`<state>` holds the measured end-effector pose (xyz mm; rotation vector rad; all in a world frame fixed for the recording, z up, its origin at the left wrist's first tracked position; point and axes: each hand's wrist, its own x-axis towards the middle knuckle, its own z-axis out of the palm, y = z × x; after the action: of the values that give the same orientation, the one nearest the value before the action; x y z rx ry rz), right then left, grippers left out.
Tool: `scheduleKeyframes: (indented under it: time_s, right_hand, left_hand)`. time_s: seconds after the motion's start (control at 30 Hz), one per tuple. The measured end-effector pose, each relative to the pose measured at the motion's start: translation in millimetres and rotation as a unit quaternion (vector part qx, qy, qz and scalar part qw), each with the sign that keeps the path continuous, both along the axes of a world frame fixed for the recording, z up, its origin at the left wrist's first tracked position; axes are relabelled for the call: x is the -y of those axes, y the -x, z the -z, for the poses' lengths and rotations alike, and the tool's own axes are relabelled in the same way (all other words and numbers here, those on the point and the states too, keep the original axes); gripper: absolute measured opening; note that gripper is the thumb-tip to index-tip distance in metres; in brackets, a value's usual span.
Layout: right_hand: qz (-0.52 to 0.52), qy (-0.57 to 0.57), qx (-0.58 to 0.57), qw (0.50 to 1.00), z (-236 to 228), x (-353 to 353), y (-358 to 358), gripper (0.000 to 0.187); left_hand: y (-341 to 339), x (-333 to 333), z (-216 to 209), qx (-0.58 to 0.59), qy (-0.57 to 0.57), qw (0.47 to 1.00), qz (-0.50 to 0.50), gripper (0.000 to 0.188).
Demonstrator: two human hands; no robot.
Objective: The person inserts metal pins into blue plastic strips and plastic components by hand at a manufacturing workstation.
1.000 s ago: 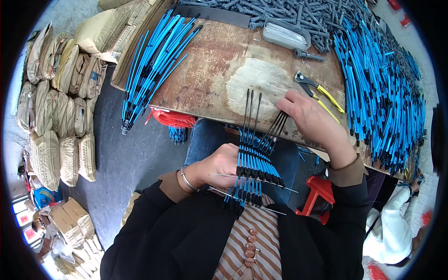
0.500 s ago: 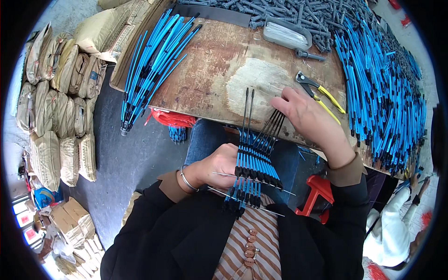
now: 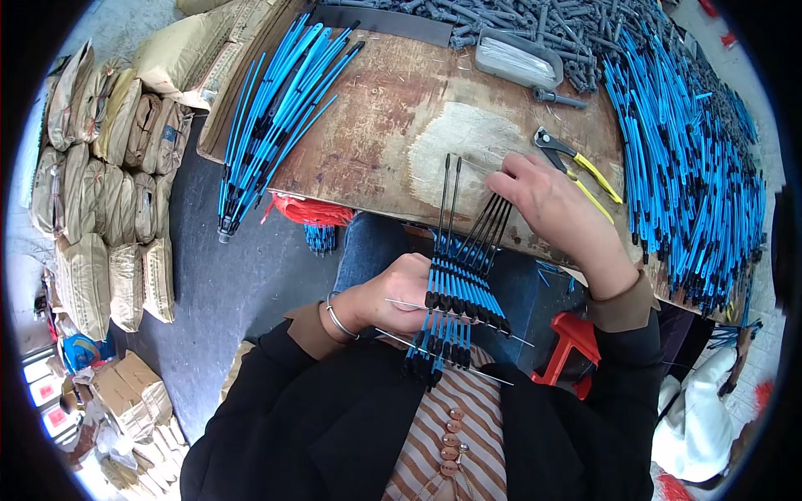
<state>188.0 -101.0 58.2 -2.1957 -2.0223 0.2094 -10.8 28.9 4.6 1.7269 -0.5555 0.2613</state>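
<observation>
With the right hand (image 3: 539, 196), pinches several dark stems (image 3: 491, 225) of the fanned blue-and-black bundle (image 3: 462, 288); with the left hand (image 3: 401, 288), partly hidden behind, grips its left side. Holds the bundle over the lap (image 3: 365, 250), crossed by two thin metal rods (image 3: 520, 341). Has yellow-handled pliers (image 3: 595, 174) on the worn wooden table (image 3: 359, 125) just beside the right hand, with blue strips (image 3: 685, 175) heaped farther right.

Mid-scene, I see a fan of slim blue strips (image 3: 465, 292) with black ends, packed side by side. Two thin metal wires (image 3: 522, 342) cross it, slanting nearer toward the right, where their bare ends jut out. On the far side I make out narrow black stems (image 3: 446, 196): two apart at left, the others leaning right in a bunch.
</observation>
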Motion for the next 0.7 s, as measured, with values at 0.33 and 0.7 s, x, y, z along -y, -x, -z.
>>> scheduleKeyframes:
  time_s: [0.33, 0.7]
  right_hand:
    - [-0.018, 0.01, 0.007, 1.0, 0.8, -4.9, -3.1, 0.016]
    - [-0.024, -0.015, -0.005, 1.0, 0.0, -5.7, -3.7, 0.011]
  left_hand:
    - [-0.3, 4.6, 1.5, -0.045, 0.046, 0.998, -0.003, 0.013]
    - [-3.1, 0.4, 2.4, 0.019, 0.005, 1.0, -0.015, 0.013]
